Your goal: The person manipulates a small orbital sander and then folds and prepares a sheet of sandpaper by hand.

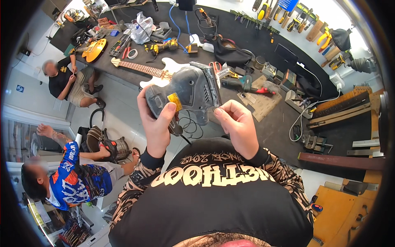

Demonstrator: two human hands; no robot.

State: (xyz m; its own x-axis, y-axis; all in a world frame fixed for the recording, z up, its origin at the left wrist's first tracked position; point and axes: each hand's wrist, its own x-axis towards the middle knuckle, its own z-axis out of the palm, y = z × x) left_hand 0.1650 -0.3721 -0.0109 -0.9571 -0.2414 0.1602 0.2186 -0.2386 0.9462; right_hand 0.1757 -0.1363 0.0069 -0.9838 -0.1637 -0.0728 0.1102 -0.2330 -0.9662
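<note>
In front of my chest I hold a dark grey electric sander (181, 92), turned on its side with its flat pad facing right. A yellow label shows on its casing. My left hand (159, 119) is wrapped round its rounded body, the thumb lying near the label. At the lower corner of the pad, my right hand (236, 121) pinches the edge between thumb and forefinger; any small part between them is hidden. Just beyond the sander, a white electric guitar (173, 66) lies on the dark workbench (142, 55), partly covered by it.
A yellow cordless drill (164, 47), a green power tool (247, 85) and a clear plastic bag (142, 28) are on the bench. An orange guitar (94, 50) lies far left. Two people (61, 78) sit at the left. A black cable (191, 125) hangs below the sander.
</note>
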